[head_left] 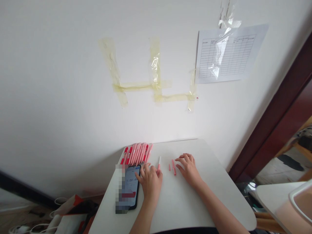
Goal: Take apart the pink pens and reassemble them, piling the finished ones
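Observation:
My left hand [151, 180] is on the white table just right of the phone. Its thumb and index finger are closed about the lower end of a pink pen part [159, 165] with a white tip pointing away from me; the other fingers are spread. To the right, my right hand [189, 169] hovers with curved fingers apart, holding nothing. Beside its fingertips lie a longer pink pen piece [174, 167] and a short pink piece [170, 167]. A row of pink and red pens [137, 153] lies at the table's back left.
A phone [133, 191] with a running timer lies left of my left hand, partly blurred out. The table [185, 208] meets a white wall with yellowed tape [136, 87] and a taped printed sheet [226, 55]. Bags and cables are on the floor at left.

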Available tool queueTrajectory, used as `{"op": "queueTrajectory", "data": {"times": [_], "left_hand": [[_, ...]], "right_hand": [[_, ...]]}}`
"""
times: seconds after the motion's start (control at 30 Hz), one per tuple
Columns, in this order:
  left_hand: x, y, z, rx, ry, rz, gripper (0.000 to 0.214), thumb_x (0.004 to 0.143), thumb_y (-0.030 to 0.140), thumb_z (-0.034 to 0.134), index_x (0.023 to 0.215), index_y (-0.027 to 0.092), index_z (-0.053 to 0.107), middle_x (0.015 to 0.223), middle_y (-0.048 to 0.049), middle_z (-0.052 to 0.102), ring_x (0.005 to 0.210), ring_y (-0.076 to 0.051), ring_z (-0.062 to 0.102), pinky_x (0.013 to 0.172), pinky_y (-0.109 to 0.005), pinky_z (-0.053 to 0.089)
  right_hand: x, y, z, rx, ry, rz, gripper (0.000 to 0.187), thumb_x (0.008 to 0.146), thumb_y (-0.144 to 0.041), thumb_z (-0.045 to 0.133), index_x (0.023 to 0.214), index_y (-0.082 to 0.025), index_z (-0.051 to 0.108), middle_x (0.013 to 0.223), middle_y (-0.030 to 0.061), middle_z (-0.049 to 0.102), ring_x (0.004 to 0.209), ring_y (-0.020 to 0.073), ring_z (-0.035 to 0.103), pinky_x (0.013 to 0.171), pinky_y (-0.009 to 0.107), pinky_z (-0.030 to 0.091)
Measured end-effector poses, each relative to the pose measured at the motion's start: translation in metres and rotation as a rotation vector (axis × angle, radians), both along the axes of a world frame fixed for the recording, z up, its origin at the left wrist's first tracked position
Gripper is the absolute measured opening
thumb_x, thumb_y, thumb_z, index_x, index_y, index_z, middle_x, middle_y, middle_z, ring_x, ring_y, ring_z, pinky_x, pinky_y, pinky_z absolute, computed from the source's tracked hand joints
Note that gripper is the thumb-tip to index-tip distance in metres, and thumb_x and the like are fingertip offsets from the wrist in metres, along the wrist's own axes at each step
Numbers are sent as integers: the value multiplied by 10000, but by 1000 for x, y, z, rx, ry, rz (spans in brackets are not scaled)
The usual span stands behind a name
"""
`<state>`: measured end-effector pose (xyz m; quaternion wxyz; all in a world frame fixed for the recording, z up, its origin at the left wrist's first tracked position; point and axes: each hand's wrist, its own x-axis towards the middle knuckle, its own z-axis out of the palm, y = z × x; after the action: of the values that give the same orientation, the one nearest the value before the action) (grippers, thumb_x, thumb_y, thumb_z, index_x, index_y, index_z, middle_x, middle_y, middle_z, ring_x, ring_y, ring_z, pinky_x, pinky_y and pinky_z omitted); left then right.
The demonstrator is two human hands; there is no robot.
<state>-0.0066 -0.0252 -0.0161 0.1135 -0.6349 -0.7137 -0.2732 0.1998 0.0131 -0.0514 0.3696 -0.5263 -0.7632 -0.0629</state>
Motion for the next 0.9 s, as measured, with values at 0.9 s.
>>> {"op": "queueTrajectory", "data": {"times": [0.9], "left_hand": [[19,9,-2,28,-44,-335,138,830,260,690,925,329,763,1260,-73,619,1283,-295,489,1170,-738,172]], "right_hand": [[1,1,1,-5,50,3,200,942,-249,619,1129,-289,678,1128,82,622,1157,288,508,1037,548,434]]}}
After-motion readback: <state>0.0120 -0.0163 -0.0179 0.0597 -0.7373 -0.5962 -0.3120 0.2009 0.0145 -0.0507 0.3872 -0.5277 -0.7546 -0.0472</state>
